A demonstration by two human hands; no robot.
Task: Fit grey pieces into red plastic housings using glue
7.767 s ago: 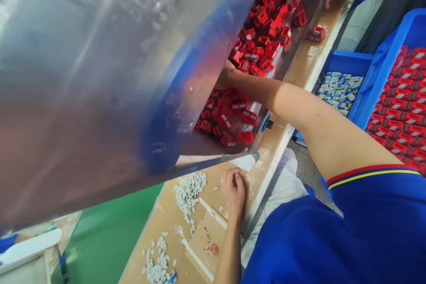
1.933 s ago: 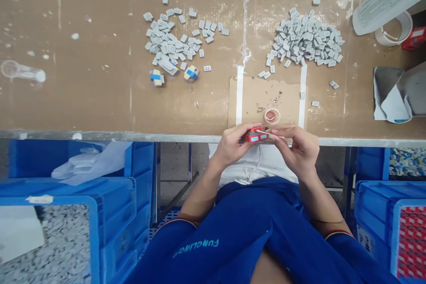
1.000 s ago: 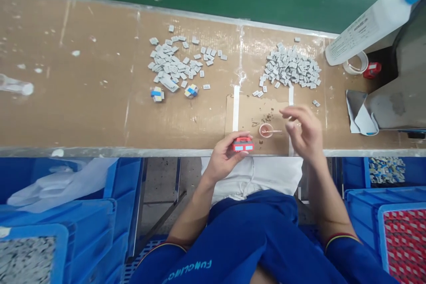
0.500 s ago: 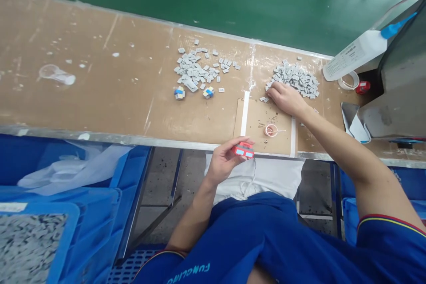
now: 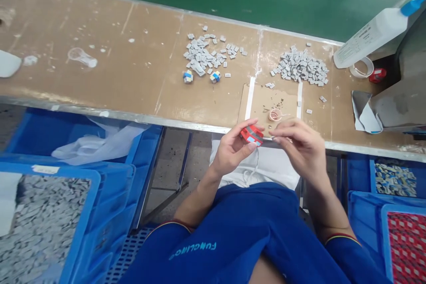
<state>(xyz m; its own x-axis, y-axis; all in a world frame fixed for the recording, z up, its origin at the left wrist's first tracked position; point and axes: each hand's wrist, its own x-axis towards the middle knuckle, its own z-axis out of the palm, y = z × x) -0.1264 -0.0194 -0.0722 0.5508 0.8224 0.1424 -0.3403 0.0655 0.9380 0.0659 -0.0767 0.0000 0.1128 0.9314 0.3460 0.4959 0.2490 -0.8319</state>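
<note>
My left hand [image 5: 229, 151] is closed round a small red toy piece [image 5: 252, 136] with a grey band and light blue windows, over the table's front edge. Just to its right, my right hand [image 5: 299, 144] pinches a small grey piece [image 5: 273, 138] between thumb and fingers, close to the red piece but apart from it. Behind my hands a small cup [image 5: 274, 115] with a thin stick across it stands on a cardboard sheet [image 5: 258, 106]. A pile of grey tiles [image 5: 301, 66] lies beyond, and another pile [image 5: 201, 55] lies further left.
Two blue, white and yellow blocks [image 5: 215, 76] sit before the left pile. A white bottle [image 5: 371, 37] leans at the right beside a tape roll [image 5: 361, 67]. Blue crates [image 5: 95, 195] with parts flank me below the table. A plastic spoon-like item [image 5: 82, 57] lies at left.
My right hand has come back from the right tile pile to beside the red piece, now with a small grey piece in its fingertips. The red piece is tilted differently. The view has shifted.
</note>
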